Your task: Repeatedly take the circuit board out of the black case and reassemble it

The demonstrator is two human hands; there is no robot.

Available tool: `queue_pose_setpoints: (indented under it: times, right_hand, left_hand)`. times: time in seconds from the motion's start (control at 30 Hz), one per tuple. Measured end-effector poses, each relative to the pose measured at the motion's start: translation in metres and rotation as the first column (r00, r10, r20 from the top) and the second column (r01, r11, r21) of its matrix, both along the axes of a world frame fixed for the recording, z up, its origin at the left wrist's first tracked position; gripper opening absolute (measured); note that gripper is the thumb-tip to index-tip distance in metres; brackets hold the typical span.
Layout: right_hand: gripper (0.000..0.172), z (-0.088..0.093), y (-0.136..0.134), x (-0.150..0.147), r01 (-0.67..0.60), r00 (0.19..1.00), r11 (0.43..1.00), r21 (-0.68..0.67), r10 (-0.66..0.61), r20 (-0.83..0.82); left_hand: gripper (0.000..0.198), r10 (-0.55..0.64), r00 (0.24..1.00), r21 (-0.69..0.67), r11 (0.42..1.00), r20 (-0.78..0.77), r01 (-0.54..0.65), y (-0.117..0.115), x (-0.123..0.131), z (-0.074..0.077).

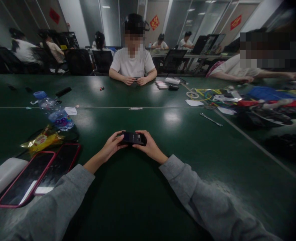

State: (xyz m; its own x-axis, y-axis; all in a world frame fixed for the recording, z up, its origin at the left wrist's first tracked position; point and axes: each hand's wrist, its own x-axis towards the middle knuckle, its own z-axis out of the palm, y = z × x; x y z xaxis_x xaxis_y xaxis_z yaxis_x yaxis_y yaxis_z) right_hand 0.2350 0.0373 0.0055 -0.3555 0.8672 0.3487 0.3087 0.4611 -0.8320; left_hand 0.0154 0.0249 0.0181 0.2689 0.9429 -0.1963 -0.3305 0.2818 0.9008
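Between my two hands is a small black handheld device with a dark screen (132, 138), showing a few light marks near its right end. My left hand (112, 144) is closed around the left end, its thumb resting on the screen side. On the right end, my right hand (150, 146) grips with the thumb along the near edge and the fingers behind. The device is held sideways, just over the green table (128, 187). Its underside is hidden, and so are most of my fingertips.
To the left are two red-edged phones (28, 179), a white box-like object (4, 177), a yellow snack packet (43, 140) and a tilted plastic bottle (54, 112). A wrench (210, 119) and tangled cables (208, 95) lie right. A person (133, 63) sits opposite.
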Motion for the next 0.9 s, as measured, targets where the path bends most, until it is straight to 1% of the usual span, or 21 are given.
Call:
queue_pose_setpoints:
  times: [0.07, 0.13, 0.2, 0.3, 0.37, 0.43, 0.53, 0.6, 0.63, 0.7, 0.77, 0.8, 0.9]
  right_hand:
    - [0.053, 0.0, -0.001, 0.0, 0.027, 0.999, 0.998, 0.051, -0.029, 0.042]
    - [0.051, -0.001, 0.0, 0.0, 0.033, 0.998, 0.998, 0.057, -0.036, 0.053]
    - [0.05, -0.003, 0.002, 0.0, 0.033, 0.999, 0.999, 0.037, -0.034, 0.03]
    - [0.049, -0.006, 0.004, 0.0, 0.032, 0.999, 0.999, -0.017, -0.032, -0.036]
    - [0.049, -0.005, 0.004, 0.0, 0.026, 0.997, 0.999, -0.048, -0.029, -0.077]
    - [0.05, -0.004, 0.002, -0.001, 0.015, 0.994, 0.998, -0.057, -0.021, -0.105]
    - [0.049, 0.0, 0.001, -0.002, 0.009, 0.987, 0.998, -0.064, -0.019, -0.159]
    - [0.048, 0.0, 0.003, 0.0, 0.038, 0.976, 0.996, -0.078, -0.054, -0.211]
    - [0.047, 0.0, 0.005, 0.001, 0.076, 0.967, 0.994, -0.084, -0.094, -0.237]
    - [0.045, -0.003, 0.011, 0.005, 0.195, 0.937, 0.977, -0.086, -0.211, -0.279]
    - [0.048, -0.007, 0.018, 0.01, 0.327, 0.891, 0.942, -0.081, -0.335, -0.305]
    - [0.049, -0.009, 0.02, 0.013, 0.372, 0.874, 0.924, -0.082, -0.379, -0.304]
    - [0.049, -0.013, 0.026, 0.018, 0.437, 0.857, 0.895, -0.092, -0.445, -0.261]
  left_hand:
    - [0.041, 0.008, 1.0, 0.012, 1.0, -0.023, -0.008, -0.001, 0.0, 0.001]
    - [0.046, -0.001, 0.998, 0.043, 0.999, -0.069, 0.004, -0.001, -0.001, 0.001]
    - [0.058, -0.025, 0.986, 0.112, 0.993, -0.166, 0.044, -0.001, -0.003, 0.001]
    - [0.08, -0.059, 0.939, 0.234, 0.962, -0.339, 0.145, -0.001, -0.008, -0.002]
    - [0.087, -0.055, 0.907, 0.279, 0.942, -0.419, 0.186, 0.0, -0.011, -0.005]
    - [0.083, -0.018, 0.878, 0.317, 0.929, -0.479, 0.192, 0.001, -0.012, -0.009]
    - [0.067, 0.093, 0.819, 0.4, 0.9, -0.566, 0.174, 0.003, -0.014, -0.014]
    - [0.057, 0.152, 0.775, 0.443, 0.879, -0.614, 0.178, 0.004, -0.015, -0.016]
    - [0.054, 0.165, 0.756, 0.452, 0.872, -0.633, 0.188, 0.004, -0.016, -0.015]
    - [0.052, 0.17, 0.734, 0.458, 0.864, -0.658, 0.21, 0.004, -0.018, -0.014]
    - [0.05, 0.169, 0.72, 0.461, 0.858, -0.673, 0.229, 0.003, -0.02, -0.011]
    - [0.05, 0.171, 0.712, 0.462, 0.854, -0.681, 0.238, 0.002, -0.02, -0.01]
    - [0.048, 0.197, 0.671, 0.481, 0.835, -0.715, 0.266, 0.002, -0.021, -0.007]
